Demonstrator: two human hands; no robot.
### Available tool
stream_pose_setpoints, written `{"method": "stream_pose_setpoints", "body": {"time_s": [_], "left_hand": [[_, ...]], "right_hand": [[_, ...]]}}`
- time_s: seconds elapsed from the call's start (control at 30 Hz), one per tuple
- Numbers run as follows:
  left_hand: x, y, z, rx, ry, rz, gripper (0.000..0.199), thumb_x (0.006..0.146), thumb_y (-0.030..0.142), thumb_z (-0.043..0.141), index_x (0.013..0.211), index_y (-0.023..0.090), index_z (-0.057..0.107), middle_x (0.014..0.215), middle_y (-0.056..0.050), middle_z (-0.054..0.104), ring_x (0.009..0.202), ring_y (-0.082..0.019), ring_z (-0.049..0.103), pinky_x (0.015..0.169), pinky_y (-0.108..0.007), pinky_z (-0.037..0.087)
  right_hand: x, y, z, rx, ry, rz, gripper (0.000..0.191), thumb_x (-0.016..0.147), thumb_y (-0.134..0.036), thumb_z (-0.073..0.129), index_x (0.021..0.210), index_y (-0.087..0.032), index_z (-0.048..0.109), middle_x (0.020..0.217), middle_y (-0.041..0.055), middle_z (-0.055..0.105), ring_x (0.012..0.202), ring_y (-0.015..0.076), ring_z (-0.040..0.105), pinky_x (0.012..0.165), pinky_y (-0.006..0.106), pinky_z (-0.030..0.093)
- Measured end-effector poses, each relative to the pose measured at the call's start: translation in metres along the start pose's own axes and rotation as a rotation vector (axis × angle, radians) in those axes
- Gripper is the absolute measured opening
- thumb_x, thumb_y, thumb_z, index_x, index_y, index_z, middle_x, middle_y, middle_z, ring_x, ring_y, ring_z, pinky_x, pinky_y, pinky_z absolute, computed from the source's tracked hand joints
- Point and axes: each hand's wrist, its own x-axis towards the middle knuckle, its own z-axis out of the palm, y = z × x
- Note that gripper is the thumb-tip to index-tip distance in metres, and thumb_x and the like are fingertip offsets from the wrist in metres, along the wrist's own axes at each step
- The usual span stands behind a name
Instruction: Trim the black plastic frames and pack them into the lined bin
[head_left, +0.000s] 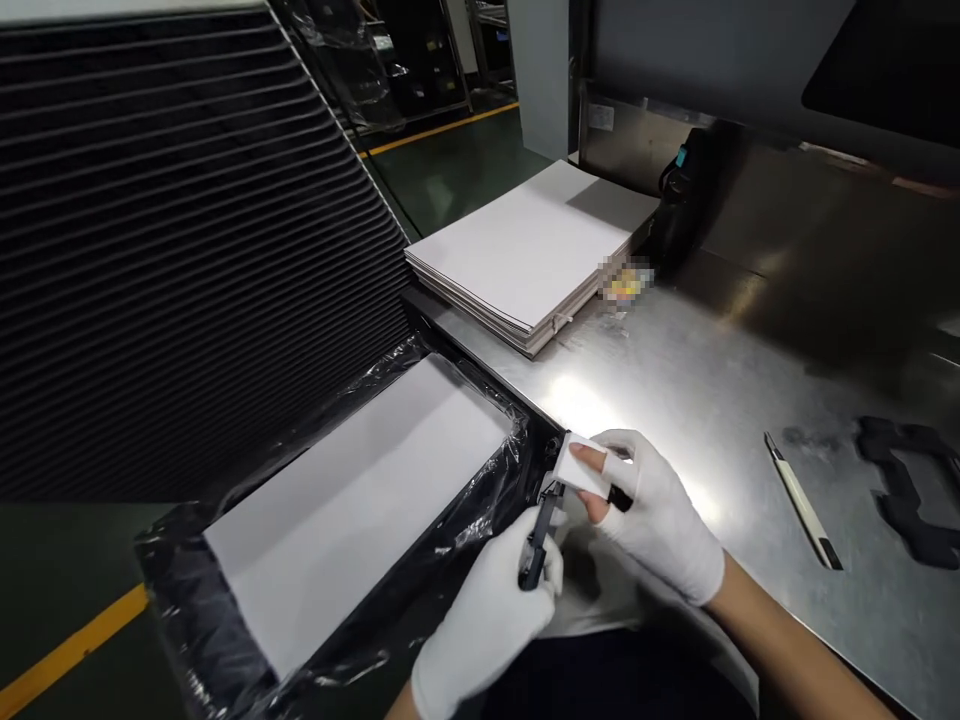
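Observation:
My left hand (499,590), in a white glove, is wrapped round a slim dark tool (536,545) with its upper end pointing up. My right hand (649,505), gloved with bare thumb and fingertip, pinches a small white block (577,465) just above that tool. The top of the tool meets or nearly meets the block's lower left edge; whether they touch is unclear. Both hands are in front of the metal table's near edge.
A stack of white sheets (532,250) lies on the metal table (697,370). On the right are a pen-like cutter (802,500) and a dark frame-shaped part (911,490). A plastic-lined box with a white sheet (360,500) stands left, beside a black ribbed panel (172,240).

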Motion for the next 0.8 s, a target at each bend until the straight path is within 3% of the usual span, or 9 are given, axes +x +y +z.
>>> {"method": "stream_pose_setpoints", "body": {"time_s": [0.1, 0.2, 0.3, 0.37, 0.43, 0.5, 0.8], "left_hand": [[-0.004, -0.001, -0.002, -0.006, -0.034, -0.018, 0.030, 0.068, 0.002, 0.045, 0.091, 0.016, 0.056, 0.085, 0.000, 0.065, 0.080, -0.013, 0.058, 0.077, -0.028, 0.046], [-0.008, -0.002, -0.001, 0.002, -0.020, -0.001, 0.030, 0.069, 0.002, 0.043, 0.091, 0.016, 0.058, 0.086, 0.001, 0.066, 0.080, -0.013, 0.058, 0.078, -0.029, 0.045], [-0.010, -0.001, 0.000, -0.004, 0.005, 0.013, 0.029, 0.072, 0.003, 0.045, 0.092, 0.016, 0.061, 0.087, 0.000, 0.067, 0.082, -0.014, 0.060, 0.081, -0.030, 0.048], [-0.011, 0.001, 0.001, 0.003, 0.008, 0.013, 0.028, 0.072, 0.003, 0.046, 0.093, 0.016, 0.060, 0.088, 0.000, 0.068, 0.082, -0.014, 0.061, 0.081, -0.029, 0.048], [-0.011, 0.002, 0.002, -0.002, 0.003, 0.006, 0.028, 0.072, 0.003, 0.046, 0.093, 0.015, 0.060, 0.089, 0.000, 0.068, 0.082, -0.014, 0.060, 0.079, -0.029, 0.047], [-0.012, 0.004, 0.002, -0.020, 0.005, -0.003, 0.029, 0.072, 0.003, 0.048, 0.094, 0.015, 0.062, 0.088, 0.000, 0.067, 0.080, -0.014, 0.058, 0.075, -0.028, 0.047], [-0.013, 0.001, 0.003, -0.029, 0.005, -0.006, 0.030, 0.071, 0.004, 0.046, 0.092, 0.016, 0.062, 0.085, 0.001, 0.065, 0.077, -0.014, 0.056, 0.072, -0.028, 0.046]], "right_hand": [[0.004, 0.000, 0.001, -0.048, -0.047, -0.064, 0.052, 0.100, -0.016, 0.067, 0.152, -0.024, 0.059, 0.131, 0.0130, 0.061, 0.110, 0.0278, 0.063, 0.085, 0.044, 0.063], [0.008, -0.003, -0.003, -0.050, 0.003, -0.065, 0.048, 0.101, -0.017, 0.067, 0.148, -0.024, 0.060, 0.130, 0.0134, 0.062, 0.108, 0.0279, 0.065, 0.085, 0.045, 0.064], [0.009, -0.009, -0.006, -0.030, -0.084, -0.107, 0.043, 0.103, -0.016, 0.065, 0.146, -0.022, 0.060, 0.124, 0.0119, 0.063, 0.101, 0.0240, 0.066, 0.080, 0.039, 0.065], [0.010, -0.011, -0.007, -0.072, -0.045, -0.121, 0.043, 0.101, -0.013, 0.064, 0.143, -0.021, 0.061, 0.122, 0.0119, 0.064, 0.098, 0.0240, 0.065, 0.077, 0.038, 0.064], [0.011, -0.012, -0.007, -0.096, -0.014, -0.142, 0.047, 0.098, -0.012, 0.065, 0.144, -0.021, 0.061, 0.123, 0.0129, 0.064, 0.101, 0.0261, 0.066, 0.078, 0.040, 0.065], [0.011, -0.012, -0.007, -0.068, -0.079, -0.190, 0.048, 0.099, -0.013, 0.066, 0.146, -0.021, 0.059, 0.124, 0.0136, 0.064, 0.101, 0.0263, 0.066, 0.078, 0.040, 0.065], [0.011, -0.010, -0.008, -0.067, -0.054, -0.170, 0.057, 0.098, -0.011, 0.066, 0.152, -0.025, 0.055, 0.126, 0.0131, 0.063, 0.103, 0.0269, 0.066, 0.080, 0.041, 0.065]]}}
